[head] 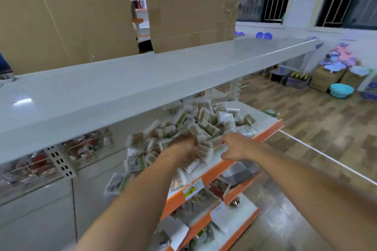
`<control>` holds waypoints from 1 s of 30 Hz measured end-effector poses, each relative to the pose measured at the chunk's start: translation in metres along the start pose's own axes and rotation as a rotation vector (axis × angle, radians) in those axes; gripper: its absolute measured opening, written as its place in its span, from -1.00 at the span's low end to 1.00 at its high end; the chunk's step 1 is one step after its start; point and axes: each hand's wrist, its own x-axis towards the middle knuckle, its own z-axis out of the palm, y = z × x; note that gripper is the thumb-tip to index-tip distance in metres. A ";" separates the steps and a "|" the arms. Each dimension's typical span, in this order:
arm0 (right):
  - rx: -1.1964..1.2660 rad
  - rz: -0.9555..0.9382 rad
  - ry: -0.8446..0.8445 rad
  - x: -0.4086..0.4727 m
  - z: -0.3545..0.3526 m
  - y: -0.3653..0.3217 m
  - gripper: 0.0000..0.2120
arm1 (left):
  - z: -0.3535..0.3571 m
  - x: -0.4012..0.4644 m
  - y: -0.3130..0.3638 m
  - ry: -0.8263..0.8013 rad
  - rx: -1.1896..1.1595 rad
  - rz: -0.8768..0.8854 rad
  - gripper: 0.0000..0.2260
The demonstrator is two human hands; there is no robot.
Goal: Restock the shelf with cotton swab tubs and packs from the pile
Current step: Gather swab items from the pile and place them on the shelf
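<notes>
The left hand (184, 144) reaches into the heap with its back toward the camera. Its fingers are buried among the packs and blurred, so whether they are spread, curled or pinching a pack cannot be told. The right hand (234, 147) rests at the front of the shelf, fingers (223, 142) bent down onto the packs and thumb near the orange shelf edge (265, 134); whether they hold a pack or merely steady the row is unclear.

The cotton swab packs (204, 124) lie in a loose pile on the middle shelf, under the grey top shelf (142, 79). Several packs (116, 183) overhang the front lip at the left of the pile, just above the price label (192, 188).

Judged step: gathering and straightening packs within the pile.

Recommended procedure:
1. Close the left fingers around one pack or a small aligned stack, not a loose handful; the film wrap is likely slippery.
2. Keep the right hand as a stop at the orange edge so that displaced packs do not slide off.
3. Draw the overhanging packs back first; they appear most likely to fall to the lower shelves (234, 210).
4. Stand packs on edge, faces forward, working from the back of the shelf toward the lip.
5. Keep wrists low: clearance beneath the top shelf appears limited.
</notes>
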 end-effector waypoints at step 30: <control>-0.357 -0.415 0.026 0.132 0.029 0.068 -0.50 | 0.064 0.065 0.033 0.090 0.249 -0.148 -0.37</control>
